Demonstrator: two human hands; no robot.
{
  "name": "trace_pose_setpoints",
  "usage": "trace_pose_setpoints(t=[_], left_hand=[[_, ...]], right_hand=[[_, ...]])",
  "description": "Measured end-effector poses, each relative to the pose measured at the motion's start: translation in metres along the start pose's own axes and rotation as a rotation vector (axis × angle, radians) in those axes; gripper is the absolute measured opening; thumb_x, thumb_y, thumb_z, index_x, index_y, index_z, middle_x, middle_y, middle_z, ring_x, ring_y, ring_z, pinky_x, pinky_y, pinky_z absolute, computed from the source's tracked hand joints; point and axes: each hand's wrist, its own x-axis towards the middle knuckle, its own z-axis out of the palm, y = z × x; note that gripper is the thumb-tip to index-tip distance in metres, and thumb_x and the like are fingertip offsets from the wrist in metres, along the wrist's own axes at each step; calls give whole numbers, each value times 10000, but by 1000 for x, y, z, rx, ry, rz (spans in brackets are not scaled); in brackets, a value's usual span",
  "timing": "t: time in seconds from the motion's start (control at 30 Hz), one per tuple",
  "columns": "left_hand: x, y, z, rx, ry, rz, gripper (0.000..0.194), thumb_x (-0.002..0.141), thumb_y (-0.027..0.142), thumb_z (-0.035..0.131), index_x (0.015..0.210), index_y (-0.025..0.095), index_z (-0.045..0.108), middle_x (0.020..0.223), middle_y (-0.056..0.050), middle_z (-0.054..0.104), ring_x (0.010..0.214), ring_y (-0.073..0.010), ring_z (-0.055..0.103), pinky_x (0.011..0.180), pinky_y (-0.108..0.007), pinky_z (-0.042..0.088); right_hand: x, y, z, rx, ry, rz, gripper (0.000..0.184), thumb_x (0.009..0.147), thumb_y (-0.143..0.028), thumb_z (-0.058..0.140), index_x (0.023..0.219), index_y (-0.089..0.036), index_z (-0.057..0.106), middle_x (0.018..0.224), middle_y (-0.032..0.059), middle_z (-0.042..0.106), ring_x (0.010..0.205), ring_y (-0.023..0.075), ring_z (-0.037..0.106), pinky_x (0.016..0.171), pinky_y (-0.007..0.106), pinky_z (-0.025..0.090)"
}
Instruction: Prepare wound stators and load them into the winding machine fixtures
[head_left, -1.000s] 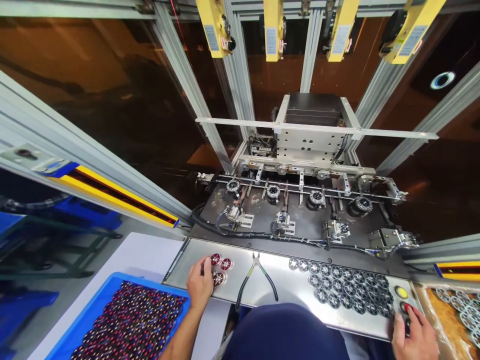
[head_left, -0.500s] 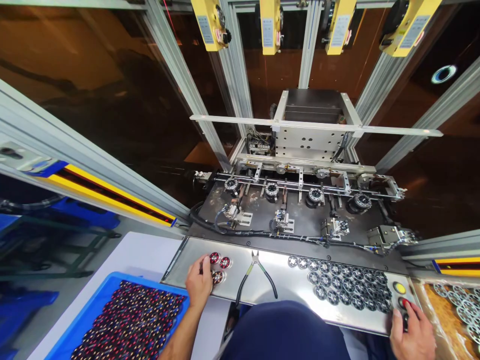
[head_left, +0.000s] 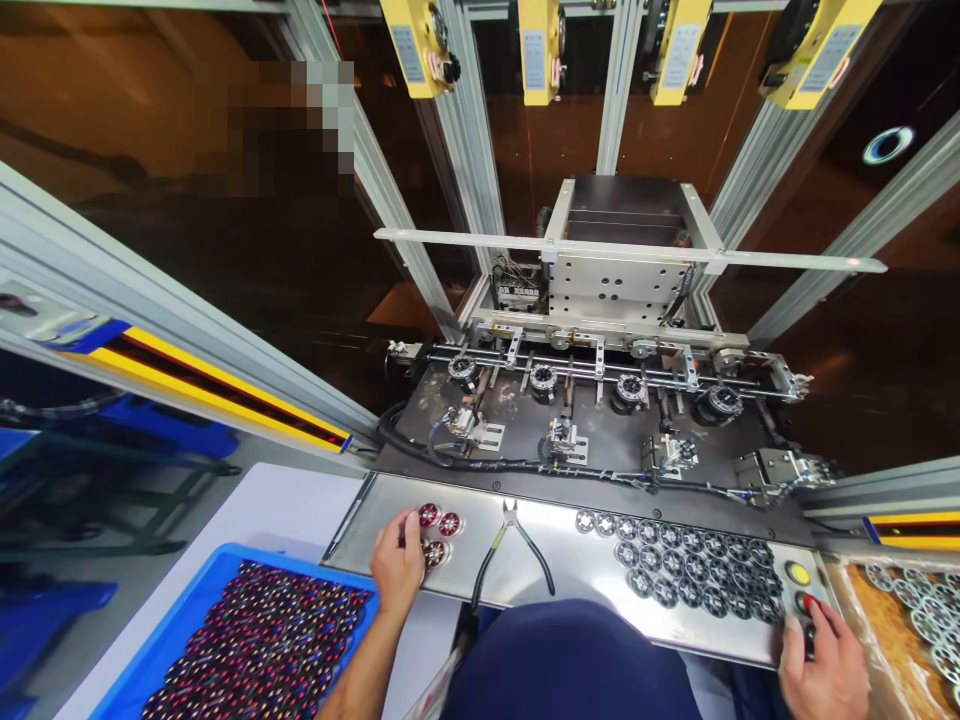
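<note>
My left hand [head_left: 397,570] rests on the steel shelf [head_left: 585,580], its curled fingers on a small group of red wound coil parts [head_left: 439,525]. My right hand [head_left: 821,665] lies at the shelf's right end, fingers on the dark and red buttons [head_left: 807,604] below a yellow button [head_left: 797,573]. Several unwound black and silver round parts [head_left: 686,565] lie in rows between the hands. Black-handled cutters [head_left: 514,550] lie next to the left hand.
A blue tray [head_left: 225,640] full of wound coils stands at the lower left. Behind the shelf is a winding machine [head_left: 600,400] with several round parts on its stations. A box with more unwound parts [head_left: 922,620] is at the far right. Yellow-edged guards flank the opening.
The view has shifted slightly. Both hands stay where they were, the right one still on the buttons.
</note>
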Motion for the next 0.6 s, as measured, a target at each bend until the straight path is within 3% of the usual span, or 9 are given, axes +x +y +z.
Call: trace_pose_setpoints(t=[0.4, 0.6], left_hand=[[-1, 1, -1, 5, 1, 6, 437, 936, 519, 438, 1063, 195, 703, 1096, -120, 738, 1083, -281, 645, 989, -416, 480], [0, 1, -2, 20, -3, -2, 447, 932, 518, 436, 1071, 186, 701, 1097, -131, 731, 1079, -294, 639, 987, -433, 479]], right_hand=[[1, -4, -2, 14, -4, 10, 587, 966, -491, 449, 1295, -40, 630, 1247, 246, 632, 1114, 395, 624, 898, 491, 502], [-1, -5, -3, 7, -36, 29, 622, 989, -539, 389, 1259, -39, 641, 1232, 243, 628, 1095, 362, 614, 888, 468, 490]])
